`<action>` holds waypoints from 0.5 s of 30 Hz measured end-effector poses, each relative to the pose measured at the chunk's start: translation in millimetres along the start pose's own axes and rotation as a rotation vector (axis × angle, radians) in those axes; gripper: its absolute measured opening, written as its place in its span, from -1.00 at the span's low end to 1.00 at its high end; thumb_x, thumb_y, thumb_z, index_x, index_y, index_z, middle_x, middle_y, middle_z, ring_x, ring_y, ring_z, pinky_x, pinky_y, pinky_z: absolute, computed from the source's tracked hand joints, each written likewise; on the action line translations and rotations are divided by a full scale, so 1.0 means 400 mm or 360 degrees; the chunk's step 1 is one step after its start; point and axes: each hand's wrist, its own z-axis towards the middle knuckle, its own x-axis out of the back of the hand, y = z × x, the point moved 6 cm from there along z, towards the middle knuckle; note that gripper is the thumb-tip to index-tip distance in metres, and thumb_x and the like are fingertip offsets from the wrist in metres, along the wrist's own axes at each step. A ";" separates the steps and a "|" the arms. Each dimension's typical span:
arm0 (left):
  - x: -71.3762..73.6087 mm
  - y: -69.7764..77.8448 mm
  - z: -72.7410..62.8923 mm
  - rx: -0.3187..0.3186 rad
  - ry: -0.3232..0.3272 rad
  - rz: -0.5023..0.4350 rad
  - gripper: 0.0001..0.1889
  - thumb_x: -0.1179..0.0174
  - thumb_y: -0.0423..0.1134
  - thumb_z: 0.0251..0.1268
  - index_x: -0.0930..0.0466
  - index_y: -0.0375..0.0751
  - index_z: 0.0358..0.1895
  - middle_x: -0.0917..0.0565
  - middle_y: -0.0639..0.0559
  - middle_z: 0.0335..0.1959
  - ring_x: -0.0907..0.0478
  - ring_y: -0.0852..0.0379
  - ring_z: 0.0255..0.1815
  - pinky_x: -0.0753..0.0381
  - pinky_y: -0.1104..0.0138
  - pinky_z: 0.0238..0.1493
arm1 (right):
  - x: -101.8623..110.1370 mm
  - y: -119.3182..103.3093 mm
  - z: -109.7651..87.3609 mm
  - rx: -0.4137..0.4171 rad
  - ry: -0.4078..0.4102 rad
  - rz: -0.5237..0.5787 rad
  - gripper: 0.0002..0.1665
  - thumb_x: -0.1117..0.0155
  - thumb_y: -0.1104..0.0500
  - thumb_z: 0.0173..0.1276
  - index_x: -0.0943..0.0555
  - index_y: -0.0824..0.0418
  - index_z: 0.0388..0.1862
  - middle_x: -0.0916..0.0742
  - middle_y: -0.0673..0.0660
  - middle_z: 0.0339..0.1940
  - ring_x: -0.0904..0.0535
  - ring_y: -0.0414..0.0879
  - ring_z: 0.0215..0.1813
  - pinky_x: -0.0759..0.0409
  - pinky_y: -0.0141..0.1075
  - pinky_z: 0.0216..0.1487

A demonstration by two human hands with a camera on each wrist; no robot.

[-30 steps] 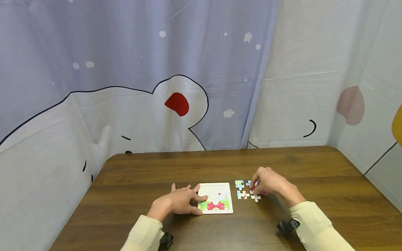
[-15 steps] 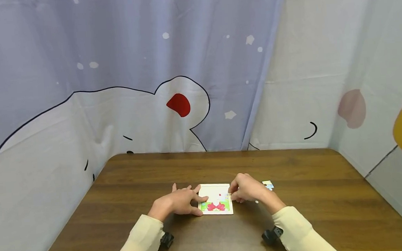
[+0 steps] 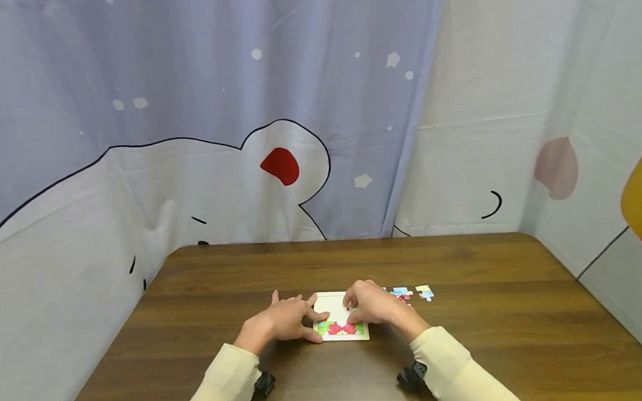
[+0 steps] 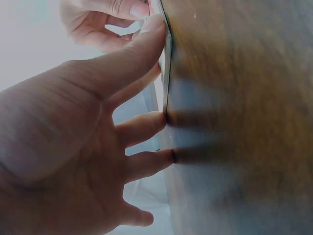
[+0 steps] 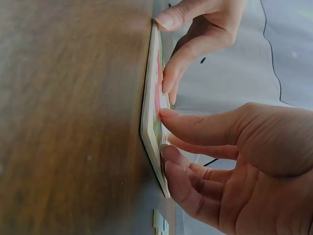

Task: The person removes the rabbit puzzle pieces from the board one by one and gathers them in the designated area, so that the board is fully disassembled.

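A square wooden puzzle board (image 3: 327, 299) lies on the table, its lower rows filled with a green and red picture and its upper part pale. My left hand (image 3: 290, 320) steadies its left side, thumb at the near corner and fingers spread along the edge and over the board. Bent over the right half, my right hand (image 3: 372, 303) pinches a small jigsaw piece between thumb and fingertips, down at the board's surface. Most of that piece is hidden by the fingers. In the right wrist view the thumb (image 5: 195, 125) touches the picture beside the red part.
Loose jigsaw pieces lie right of the board, among them a blue and red one (image 3: 401, 292) and a yellow and blue one (image 3: 425, 292); my right hand partly covers others. The brown wooden table (image 3: 471, 314) ends at a patterned curtain (image 3: 348, 100).
My right hand has moved left from the loose pieces, past the board's right edge and onto its picture, bringing a jigsaw piece. My left hand has stayed on the board's left side.
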 end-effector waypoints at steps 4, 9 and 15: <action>0.000 0.002 0.001 0.0019 0.0019 0.0003 -0.37 -0.39 0.17 0.11 -0.58 0.23 0.31 -0.26 -0.14 0.52 -0.20 -0.32 0.49 0.19 -0.50 0.30 | -0.002 0.000 0.005 0.0008 -0.0002 0.0012 -0.72 -0.63 0.29 -0.05 -0.75 0.25 -0.32 -0.66 0.03 -0.44 -0.52 -0.14 -0.34 -0.55 -0.23 -0.24; 0.001 0.004 0.001 0.0038 0.0020 0.0016 -0.37 -0.39 0.17 0.10 -0.58 0.25 0.31 -0.26 -0.11 0.52 -0.20 -0.30 0.49 0.20 -0.49 0.31 | -0.003 0.005 0.008 -0.0016 -0.0001 0.0028 -0.75 -0.64 0.29 -0.06 -0.72 0.18 -0.41 -0.65 -0.01 -0.45 -0.51 -0.16 -0.35 -0.53 -0.27 -0.25; 0.001 0.002 0.001 0.0051 0.0020 0.0031 -0.36 -0.39 0.19 0.07 -0.58 0.26 0.30 -0.27 -0.08 0.52 -0.21 -0.27 0.49 0.25 -0.49 0.31 | 0.011 0.004 0.006 -0.0001 0.0054 0.0056 -0.77 -0.58 0.38 -0.03 -0.69 0.17 -0.45 -0.63 -0.01 -0.50 -0.48 -0.17 -0.38 -0.48 -0.28 -0.30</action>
